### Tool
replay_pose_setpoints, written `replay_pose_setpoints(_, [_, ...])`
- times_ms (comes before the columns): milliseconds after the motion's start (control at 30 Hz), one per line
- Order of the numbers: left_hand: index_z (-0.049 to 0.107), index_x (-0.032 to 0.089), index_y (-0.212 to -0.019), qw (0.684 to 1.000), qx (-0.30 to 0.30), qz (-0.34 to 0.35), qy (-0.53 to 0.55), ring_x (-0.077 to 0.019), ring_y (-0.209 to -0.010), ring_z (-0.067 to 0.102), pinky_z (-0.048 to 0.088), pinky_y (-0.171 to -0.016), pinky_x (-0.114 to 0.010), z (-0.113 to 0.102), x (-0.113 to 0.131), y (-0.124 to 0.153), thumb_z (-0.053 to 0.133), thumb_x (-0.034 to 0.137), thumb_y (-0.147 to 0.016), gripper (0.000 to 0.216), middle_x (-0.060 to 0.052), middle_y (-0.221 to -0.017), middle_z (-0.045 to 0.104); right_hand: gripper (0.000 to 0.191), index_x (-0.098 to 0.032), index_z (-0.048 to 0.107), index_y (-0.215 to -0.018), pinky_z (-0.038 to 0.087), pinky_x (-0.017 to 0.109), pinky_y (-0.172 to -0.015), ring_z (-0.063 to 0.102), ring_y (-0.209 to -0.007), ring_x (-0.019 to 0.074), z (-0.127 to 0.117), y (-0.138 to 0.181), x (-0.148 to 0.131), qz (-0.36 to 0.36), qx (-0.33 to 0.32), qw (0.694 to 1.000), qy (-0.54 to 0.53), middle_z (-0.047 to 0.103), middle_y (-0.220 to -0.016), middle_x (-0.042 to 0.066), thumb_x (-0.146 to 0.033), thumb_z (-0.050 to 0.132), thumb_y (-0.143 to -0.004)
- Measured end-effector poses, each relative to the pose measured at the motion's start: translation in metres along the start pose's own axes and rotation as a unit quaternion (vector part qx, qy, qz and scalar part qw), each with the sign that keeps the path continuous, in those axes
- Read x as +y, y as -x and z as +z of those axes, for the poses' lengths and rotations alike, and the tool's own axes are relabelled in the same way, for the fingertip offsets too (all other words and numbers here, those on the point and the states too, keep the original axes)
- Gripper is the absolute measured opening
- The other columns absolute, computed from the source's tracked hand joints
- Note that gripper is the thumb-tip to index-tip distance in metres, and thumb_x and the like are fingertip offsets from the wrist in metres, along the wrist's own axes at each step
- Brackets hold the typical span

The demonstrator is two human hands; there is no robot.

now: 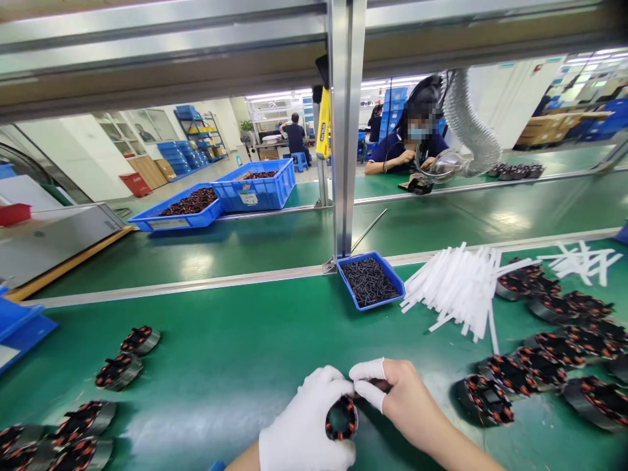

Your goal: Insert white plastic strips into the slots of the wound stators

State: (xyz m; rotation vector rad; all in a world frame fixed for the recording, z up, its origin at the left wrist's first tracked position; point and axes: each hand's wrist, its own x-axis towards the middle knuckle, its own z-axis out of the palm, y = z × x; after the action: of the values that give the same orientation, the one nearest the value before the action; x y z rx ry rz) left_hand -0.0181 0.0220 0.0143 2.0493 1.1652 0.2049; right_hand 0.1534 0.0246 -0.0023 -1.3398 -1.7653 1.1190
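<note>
My left hand, in a white glove, is closed round a motor stator with copper windings, its ring turned toward me. White finger cots cover the thumb and forefinger of my right hand. Those fingers pinch a dark slim object at the stator's upper right edge; most of it is hidden, so its kind does not show. Both hands meet low in the middle of the green bench. Beyond them stands a blue tray full of short black tubes or sticks.
Loose white strips lie in a heap beside the tray. Several stators crowd the right side, and more stators sit at the left. A metal post rises behind the tray. Across the belt, a masked co-worker sits by a flexible duct.
</note>
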Motion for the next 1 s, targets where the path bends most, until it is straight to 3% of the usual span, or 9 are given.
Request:
replay_pose_setpoints(100, [0.052, 0.024, -0.085, 1.000, -0.005, -0.006, 0.000, -0.0182, -0.084, 0.042, 0.035, -0.073, -0.029, 0.001, -0.001, 0.000, 0.058, 0.010, -0.048, 0.040, 0.001, -0.091, 0.046, 0.015, -0.022, 0.068, -0.076, 0.043, 0.021, -0.056, 0.054, -0.061, 0.0128, -0.003, 0.001, 0.000, -0.010, -0.009, 0.999, 0.034, 0.062, -0.068, -0.003, -0.016, 0.053, -0.075])
replay_pose_setpoints(233, [0.052, 0.024, -0.092, 1.000, 0.000, -0.006, 0.006, -0.0190, -0.087, 0.043, 0.035, -0.077, -0.031, 0.001, -0.003, 0.000, 0.059, 0.010, -0.047, 0.048, 0.000, -0.095, 0.046, 0.021, -0.021, 0.066, -0.092, 0.047, 0.023, -0.061, 0.056, -0.063, 0.0128, -0.010, 0.002, 0.005, -0.040, 0.014, 0.997, 0.058, 0.064, -0.080, 0.001, -0.015, 0.055, -0.075])
replay_pose_setpoints(333, [0.051, 0.026, -0.099, 1.000, -0.008, -0.008, 0.019, -0.0198, -0.091, 0.043, 0.035, -0.081, -0.032, 0.000, -0.002, 0.000, 0.059, 0.009, -0.047, 0.055, 0.000, -0.099, 0.046, 0.023, -0.022, 0.066, -0.095, 0.049, 0.024, -0.065, 0.058, -0.074, 0.0147, -0.013, 0.004, 0.008, -0.080, 0.031, 0.994, 0.071, 0.063, -0.088, 0.004, -0.015, 0.053, -0.077])
replay_pose_setpoints(467, [0.052, 0.025, -0.093, 1.000, -0.010, -0.015, 0.014, -0.0196, -0.088, 0.042, 0.036, -0.079, -0.031, -0.001, -0.001, -0.001, 0.060, 0.011, -0.048, 0.048, 0.000, -0.097, 0.046, 0.023, -0.023, 0.065, -0.097, 0.048, 0.027, -0.075, 0.058, -0.084, 0.0160, -0.011, 0.006, 0.009, -0.148, 0.039, 0.982, 0.107, 0.061, -0.093, 0.005, -0.014, 0.053, -0.079])
replay_pose_setpoints(667, [0.049, 0.023, -0.080, 1.000, 0.004, -0.001, -0.002, -0.0172, -0.083, 0.042, 0.036, -0.073, -0.028, 0.003, -0.004, -0.002, 0.059, 0.011, -0.048, 0.036, 0.002, -0.091, 0.045, 0.023, -0.024, 0.066, -0.096, 0.048, 0.026, -0.069, 0.056, -0.079, 0.0161, -0.007, 0.003, 0.010, -0.221, 0.048, 0.958, 0.174, 0.063, -0.089, 0.005, -0.014, 0.048, -0.083])
replay_pose_setpoints(867, [0.050, 0.023, -0.079, 1.000, 0.016, 0.010, -0.006, -0.0159, -0.078, 0.044, 0.037, -0.069, -0.026, 0.003, -0.005, -0.001, 0.059, 0.012, -0.048, 0.034, 0.003, -0.087, 0.046, 0.029, -0.019, 0.063, -0.087, 0.045, 0.026, -0.062, 0.053, -0.074, 0.0172, -0.006, 0.005, 0.011, -0.244, 0.040, 0.933, 0.263, 0.061, -0.082, 0.006, -0.005, 0.038, -0.082])
replay_pose_setpoints(1000, [0.051, 0.025, -0.096, 0.999, 0.032, -0.010, 0.017, -0.0164, -0.076, 0.048, 0.040, -0.070, -0.027, 0.004, -0.005, 0.000, 0.059, 0.012, -0.048, 0.051, 0.003, -0.086, 0.051, 0.035, -0.017, 0.061, -0.079, 0.041, 0.026, -0.055, 0.049, -0.070, 0.0194, 0.005, 0.002, 0.018, -0.235, 0.058, 0.911, 0.335, 0.057, -0.073, 0.007, 0.001, 0.032, -0.076])
